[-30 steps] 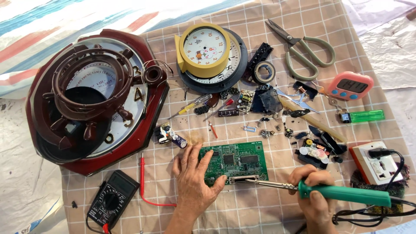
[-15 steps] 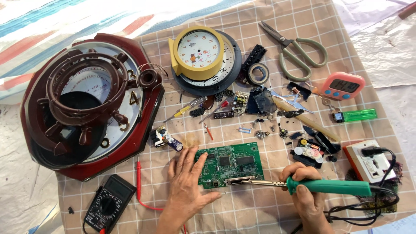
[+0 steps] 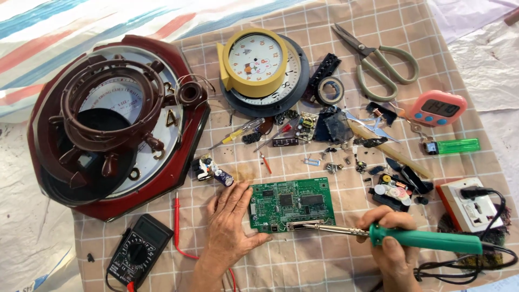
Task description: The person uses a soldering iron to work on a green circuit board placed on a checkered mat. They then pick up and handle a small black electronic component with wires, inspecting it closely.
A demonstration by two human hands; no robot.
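A green circuit board (image 3: 292, 204) lies flat on the checked cloth near the front edge. My left hand (image 3: 231, 219) rests palm down on the cloth, its fingertips touching the board's left edge. My right hand (image 3: 390, 244) grips the green handle of a soldering iron (image 3: 416, 238). The iron's metal tip reaches left to the connector on the board's front edge.
A dark red clock case (image 3: 113, 124) fills the left side. A yellow clock (image 3: 257, 59) sits on a dark dial behind the board. Scissors (image 3: 378, 51), a pink timer (image 3: 437, 108), a green lighter (image 3: 454, 146), a socket block (image 3: 471, 204), a multimeter (image 3: 138, 250) and several small parts surround the board.
The view has shifted slightly. Both hands stay in place, the left at the board's edge and the right keeping the iron's tip at the board's front edge.
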